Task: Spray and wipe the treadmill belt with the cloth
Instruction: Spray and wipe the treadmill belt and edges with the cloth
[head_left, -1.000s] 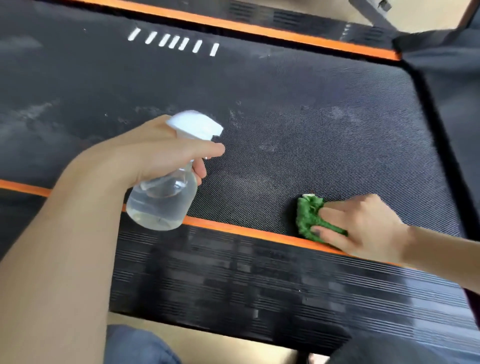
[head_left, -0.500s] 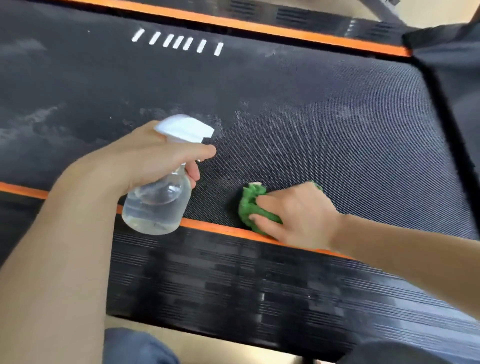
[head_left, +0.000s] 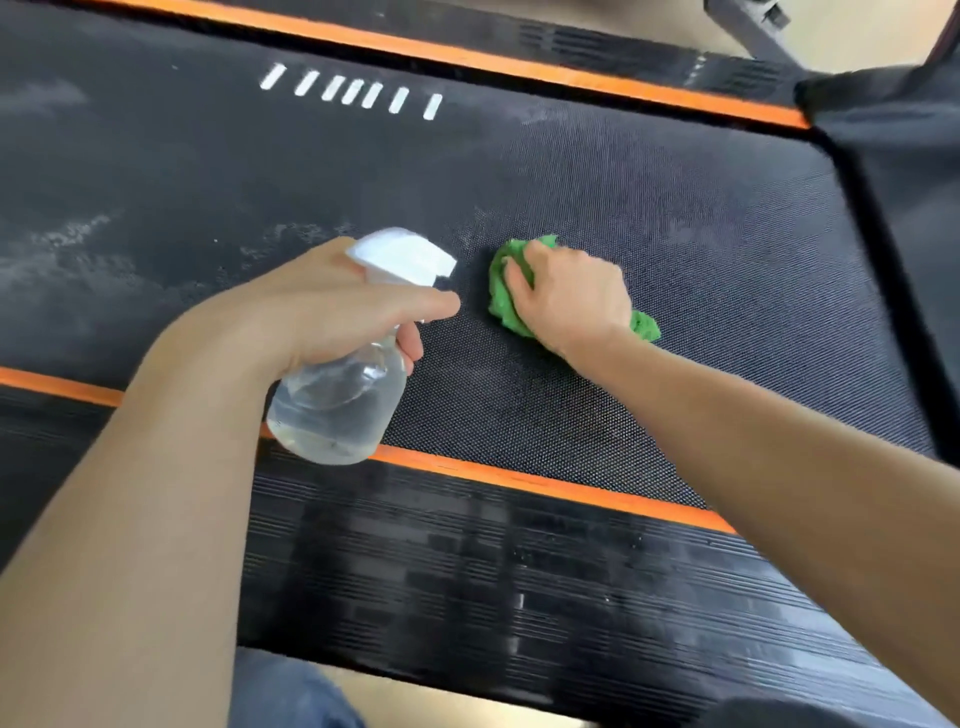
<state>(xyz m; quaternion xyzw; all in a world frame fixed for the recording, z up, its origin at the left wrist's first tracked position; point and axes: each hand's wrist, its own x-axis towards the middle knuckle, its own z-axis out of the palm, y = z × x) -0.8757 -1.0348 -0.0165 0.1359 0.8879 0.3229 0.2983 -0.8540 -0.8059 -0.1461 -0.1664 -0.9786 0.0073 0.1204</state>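
We grip the bottle in our left hand at centre frame, index finger stretched past its white sprayer head. Just right of it, our right hand presses the bunched green cloth onto the belt, fingers curled over it. Pale smears mark the belt's left half.

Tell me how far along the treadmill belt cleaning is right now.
Partly done. The belt around and to the right of the cloth looks mostly clean. In hand: the right hand presses the cloth on the belt, the left hand holds the spray bottle. Left: pale dusty smears on the belt's left part.
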